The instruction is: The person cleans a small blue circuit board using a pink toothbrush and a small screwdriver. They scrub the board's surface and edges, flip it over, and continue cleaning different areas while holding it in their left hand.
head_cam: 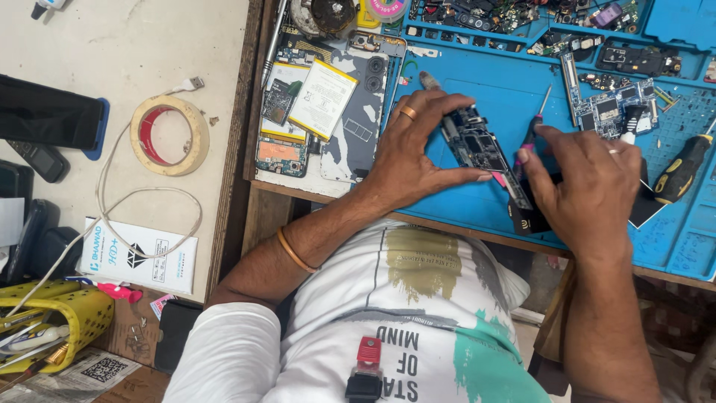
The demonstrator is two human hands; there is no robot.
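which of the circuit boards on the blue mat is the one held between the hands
The long dark board at the mat's middle, pinched by the left hand; the other board lies untouched, farther right.

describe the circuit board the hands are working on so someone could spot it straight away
On the blue work mat, look between the left hand and the right hand. The long dark circuit board lies slanted there, pinned by the left thumb and fingers, unlike the loose board further back.

Blue mat [477, 82], yellow basket [82, 313], beige tape roll [195, 127] (red core).
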